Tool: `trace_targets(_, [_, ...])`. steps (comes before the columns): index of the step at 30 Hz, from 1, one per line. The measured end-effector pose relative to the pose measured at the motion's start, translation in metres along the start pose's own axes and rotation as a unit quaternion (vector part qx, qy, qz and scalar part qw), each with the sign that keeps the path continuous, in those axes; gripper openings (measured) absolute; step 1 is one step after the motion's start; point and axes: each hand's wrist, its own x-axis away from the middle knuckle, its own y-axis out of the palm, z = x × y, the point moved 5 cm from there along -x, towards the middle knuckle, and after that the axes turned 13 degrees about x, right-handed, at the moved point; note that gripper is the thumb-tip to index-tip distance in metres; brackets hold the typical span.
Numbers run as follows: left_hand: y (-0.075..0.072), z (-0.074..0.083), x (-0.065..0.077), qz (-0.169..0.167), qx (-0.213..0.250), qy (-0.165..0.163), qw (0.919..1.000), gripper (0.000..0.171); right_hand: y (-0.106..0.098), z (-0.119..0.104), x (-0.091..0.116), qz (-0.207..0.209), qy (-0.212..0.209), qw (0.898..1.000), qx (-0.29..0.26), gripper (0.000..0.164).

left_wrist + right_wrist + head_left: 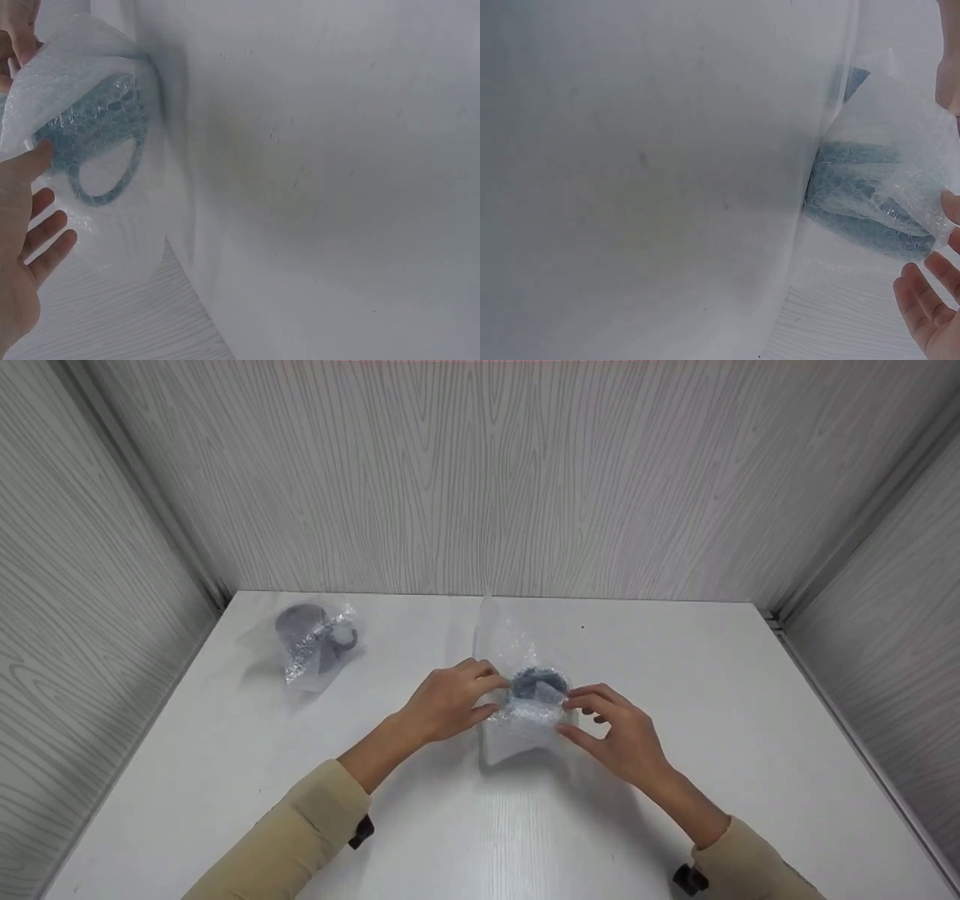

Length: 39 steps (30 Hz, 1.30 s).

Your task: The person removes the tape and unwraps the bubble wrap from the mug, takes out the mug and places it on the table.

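Observation:
A blue-grey mug [538, 682] sits on the table partly wrapped in bubble wrap [529, 727]. Its handle [112, 184] shows through the clear layer in the left wrist view. At the left side of the mug my left hand [454, 697] holds the wrap's edge, one fingertip beside the rim. My right hand [619, 735] holds the wrap at the right side, thumb lower and fingers bent over its edge. A flap of wrap [911, 135] covers much of the mug's front, and the tail of the sheet lies behind it.
A second mug [301, 622] in bubble wrap lies at the table's back left, its handle pointing right. The white table [517, 840] is bounded by wood-grain panels [480, 480] at the back and both sides.

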Motion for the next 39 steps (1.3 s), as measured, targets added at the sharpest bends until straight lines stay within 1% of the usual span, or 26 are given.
trace_targets(7, [0.0031,-0.0017,-0.0009,0.005,-0.002,0.000,1.0000,0.027,-0.0016,-0.0002,0.0003,0.003,-0.001,1.000,-0.004,0.029])
trace_targets(16, [0.0064,-0.0027,-0.0024,0.007,0.036,-0.023,0.9991,0.021,-0.0015,-0.0027,0.0005,-0.002,0.000,1.000,0.007,0.030])
trace_targets(26, [0.0076,-0.0022,-0.0028,0.007,0.042,-0.024,0.9988,0.017,-0.0031,-0.0036,0.0014,0.003,0.000,1.000,0.009,0.033])
trace_targets(31, [0.0079,-0.0024,-0.0035,0.011,0.043,-0.023,0.9988,0.016,-0.0038,-0.0038,-0.0003,-0.011,0.020,1.000,-0.001,0.038])
trace_targets(39, [0.0088,-0.0028,-0.0029,0.011,0.040,-0.024,0.9989,0.015,-0.0024,-0.0004,-0.0047,-0.051,0.066,0.995,-0.059,0.040])
